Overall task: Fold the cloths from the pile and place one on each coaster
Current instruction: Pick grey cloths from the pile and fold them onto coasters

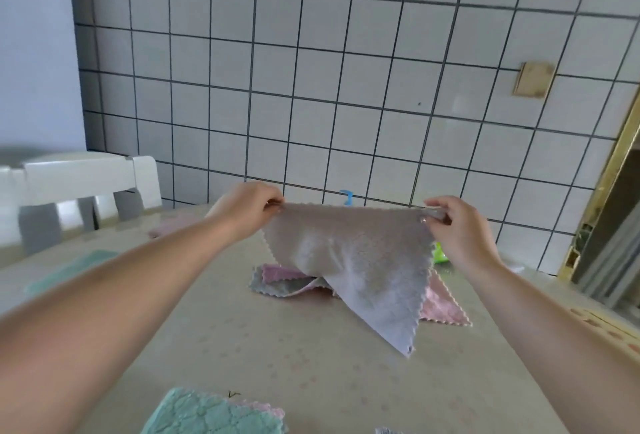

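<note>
A grey cloth [353, 260] hangs in the air above the table, stretched by its top edge. My left hand [247, 210] pinches its left corner and my right hand [457, 229] pinches its right corner. Its lower corner hangs down over the pile [287, 281] of pink and grey cloths on the table's middle. A folded pink cloth [173, 225] lies at the far left of the table. A teal coaster [69, 271] lies at the left, partly behind my left forearm. A folded teal cloth over a pink one [207, 413] lies at the near edge.
The beige table [311, 364] stands against a white tiled wall. A white chair [86, 187] stands at the far left. A green object [440, 253] lies behind my right hand, a blue hook [347, 198] is at the wall, and a grey cloth corner [388, 430] shows at the bottom edge.
</note>
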`<action>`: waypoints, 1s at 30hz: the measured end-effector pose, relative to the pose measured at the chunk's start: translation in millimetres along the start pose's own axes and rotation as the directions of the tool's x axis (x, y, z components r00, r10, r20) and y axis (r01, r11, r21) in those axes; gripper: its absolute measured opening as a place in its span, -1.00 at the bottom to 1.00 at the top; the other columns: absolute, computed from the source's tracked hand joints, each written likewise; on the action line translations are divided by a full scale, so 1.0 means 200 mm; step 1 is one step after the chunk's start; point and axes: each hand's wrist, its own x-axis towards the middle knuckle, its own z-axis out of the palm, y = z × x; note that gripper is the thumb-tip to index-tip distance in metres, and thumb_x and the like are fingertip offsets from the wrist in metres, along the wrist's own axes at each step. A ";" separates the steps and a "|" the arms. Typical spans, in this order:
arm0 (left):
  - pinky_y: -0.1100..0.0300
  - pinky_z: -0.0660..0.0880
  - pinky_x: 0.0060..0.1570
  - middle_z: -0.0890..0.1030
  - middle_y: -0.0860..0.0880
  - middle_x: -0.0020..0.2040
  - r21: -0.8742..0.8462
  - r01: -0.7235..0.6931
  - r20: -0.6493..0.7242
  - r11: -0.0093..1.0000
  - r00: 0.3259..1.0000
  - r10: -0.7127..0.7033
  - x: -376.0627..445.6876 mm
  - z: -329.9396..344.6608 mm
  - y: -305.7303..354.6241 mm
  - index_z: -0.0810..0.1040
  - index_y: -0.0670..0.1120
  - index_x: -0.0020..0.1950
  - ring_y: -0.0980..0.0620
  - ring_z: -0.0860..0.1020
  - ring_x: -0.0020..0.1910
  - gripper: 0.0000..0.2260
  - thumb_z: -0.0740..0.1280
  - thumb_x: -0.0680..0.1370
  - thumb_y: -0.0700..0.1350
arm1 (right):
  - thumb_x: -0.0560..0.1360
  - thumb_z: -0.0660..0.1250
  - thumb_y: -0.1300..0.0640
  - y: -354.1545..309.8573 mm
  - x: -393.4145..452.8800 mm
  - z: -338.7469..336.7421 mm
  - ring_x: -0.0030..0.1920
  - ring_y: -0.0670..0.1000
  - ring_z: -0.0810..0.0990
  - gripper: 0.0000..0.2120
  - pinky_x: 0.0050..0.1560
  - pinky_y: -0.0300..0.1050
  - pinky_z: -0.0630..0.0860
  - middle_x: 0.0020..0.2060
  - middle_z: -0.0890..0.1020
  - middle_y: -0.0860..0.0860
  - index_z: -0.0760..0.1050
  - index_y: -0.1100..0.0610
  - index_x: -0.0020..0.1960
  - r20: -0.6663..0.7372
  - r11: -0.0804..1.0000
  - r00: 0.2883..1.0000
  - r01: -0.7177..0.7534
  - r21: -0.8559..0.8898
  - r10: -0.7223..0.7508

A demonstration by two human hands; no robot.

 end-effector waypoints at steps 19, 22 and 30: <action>0.15 0.52 -0.21 0.57 -0.04 -0.23 -0.667 0.310 0.207 0.677 0.951 -0.231 -0.32 -0.05 0.07 0.59 -0.02 -0.08 0.07 0.52 -0.28 -0.89 0.32 0.53 -0.02 | 0.52 0.32 0.13 0.15 -0.27 -0.03 -0.30 0.01 0.43 -0.89 -0.29 -0.08 0.37 -0.31 0.47 0.05 0.51 0.10 -0.19 0.165 0.739 0.911 -0.404 0.539 0.377; 0.27 0.52 -0.36 0.55 -0.01 -0.29 -0.656 0.468 0.443 0.592 0.874 -0.200 -0.49 0.03 0.07 0.54 -0.07 -0.14 0.14 0.54 -0.38 -0.89 0.30 0.54 -0.06 | 0.51 0.32 0.11 0.24 -0.41 -0.02 -0.36 0.03 0.39 -0.87 -0.34 -0.14 0.30 -0.32 0.44 0.10 0.51 0.18 -0.12 0.263 0.740 0.872 -0.489 0.461 0.413; 0.34 0.48 -0.44 0.51 -0.02 -0.34 -0.349 0.605 0.713 0.716 0.667 -0.216 -0.64 0.25 -0.01 0.51 -0.09 -0.10 0.22 0.49 -0.53 -0.88 0.33 0.53 -0.05 | 0.51 0.33 0.14 0.45 -0.62 0.06 -0.27 0.07 0.51 -0.89 -0.26 -0.12 0.38 -0.33 0.59 0.11 0.56 0.15 -0.15 0.475 0.728 0.715 -0.655 0.202 0.512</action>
